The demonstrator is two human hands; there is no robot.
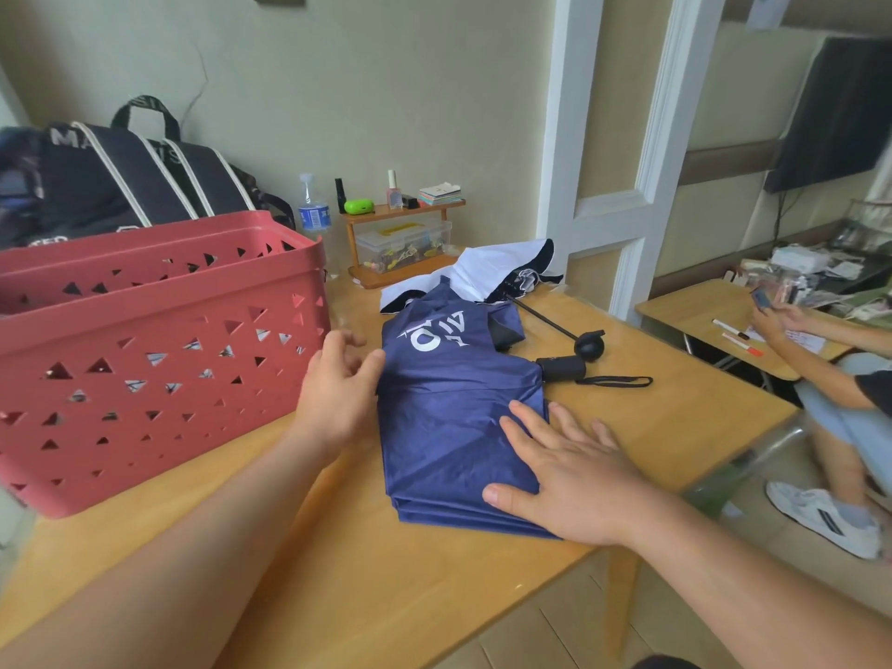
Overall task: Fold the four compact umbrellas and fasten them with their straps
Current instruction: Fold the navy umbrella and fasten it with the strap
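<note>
A navy blue compact umbrella (449, 408) with white lettering lies loosely folded on the wooden table (367, 586), its black handle (562, 368) and wrist strap (615, 381) pointing right. My right hand (564, 470) lies flat with spread fingers on the canopy's near right part. My left hand (338, 388) touches the canopy's left edge, fingers relaxed. Behind it lies a white and black umbrella (492, 272), unfolded, its thin shaft ending in a round black handle (590, 346).
A red perforated basket (159, 350) stands at the left, with white fabric showing through its holes. A black bag (120, 176), a water bottle (313, 210) and a small wooden shelf (400, 243) line the wall. Another person (830, 374) sits at the right by a second table.
</note>
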